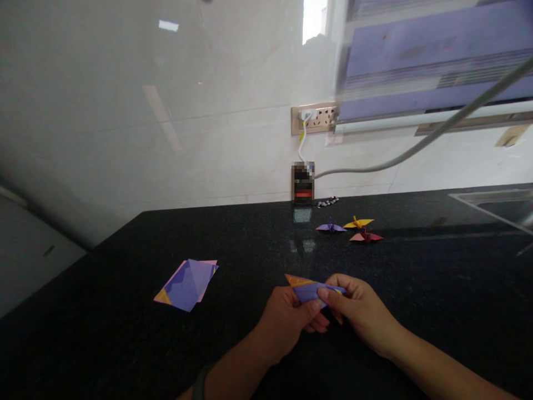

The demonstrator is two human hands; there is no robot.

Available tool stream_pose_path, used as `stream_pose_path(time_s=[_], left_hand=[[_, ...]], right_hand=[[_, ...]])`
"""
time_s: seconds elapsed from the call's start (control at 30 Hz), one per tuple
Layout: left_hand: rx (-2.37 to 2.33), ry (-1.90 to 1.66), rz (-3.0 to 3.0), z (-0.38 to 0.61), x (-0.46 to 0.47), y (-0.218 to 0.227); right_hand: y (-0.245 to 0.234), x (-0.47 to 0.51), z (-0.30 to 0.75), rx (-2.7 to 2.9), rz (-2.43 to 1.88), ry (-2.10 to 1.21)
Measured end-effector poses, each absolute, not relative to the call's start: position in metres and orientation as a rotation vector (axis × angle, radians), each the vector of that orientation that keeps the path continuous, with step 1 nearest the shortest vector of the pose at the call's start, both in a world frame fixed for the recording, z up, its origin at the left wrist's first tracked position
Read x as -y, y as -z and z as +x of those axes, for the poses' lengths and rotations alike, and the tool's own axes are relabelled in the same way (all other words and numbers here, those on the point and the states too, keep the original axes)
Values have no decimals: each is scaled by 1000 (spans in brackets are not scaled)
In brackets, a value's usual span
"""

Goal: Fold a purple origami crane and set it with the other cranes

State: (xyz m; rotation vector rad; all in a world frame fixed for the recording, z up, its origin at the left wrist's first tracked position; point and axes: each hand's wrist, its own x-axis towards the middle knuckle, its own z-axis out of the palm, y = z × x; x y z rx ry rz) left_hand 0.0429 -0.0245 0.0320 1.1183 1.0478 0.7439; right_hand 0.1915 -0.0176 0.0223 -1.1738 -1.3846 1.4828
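A partly folded sheet of origami paper [307,290], purple with an orange corner, is held above the dark counter between both hands. My left hand [287,316] is closed on its lower left side, thumb on top. My right hand [353,305] pinches the right end, its thumb pressed on the paper close to the left thumb. To the left lie several sheets of purple and pink paper [189,283] in a loose stack. Beyond my hands stand a purple paper crane [331,227], a yellow paper crane [358,223] and a red paper crane [366,237].
The black counter [125,333] meets a pale tiled wall [208,139]. A blurred-out upright object [303,183] leans there, with a grey cable [400,161] running right from it. Beside it lies a small beaded string [328,202]. A sink edge [491,208] shows at far right.
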Motion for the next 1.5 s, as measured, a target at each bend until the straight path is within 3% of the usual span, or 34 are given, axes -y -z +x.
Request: stream_pose_path(time_s=[0.6,0.9,1.5], left_hand=[[-1054,-736,1106,44,24,-31],[-1065,-944,1089,43,25,-33],[-961,-887,1082,41,25,-30]], right_hand=[[-20,12,198,1286,-1186,-1430],[-22,19,186,1114,-967,-1711],[-21,17,189,1065,-1134,-1591]])
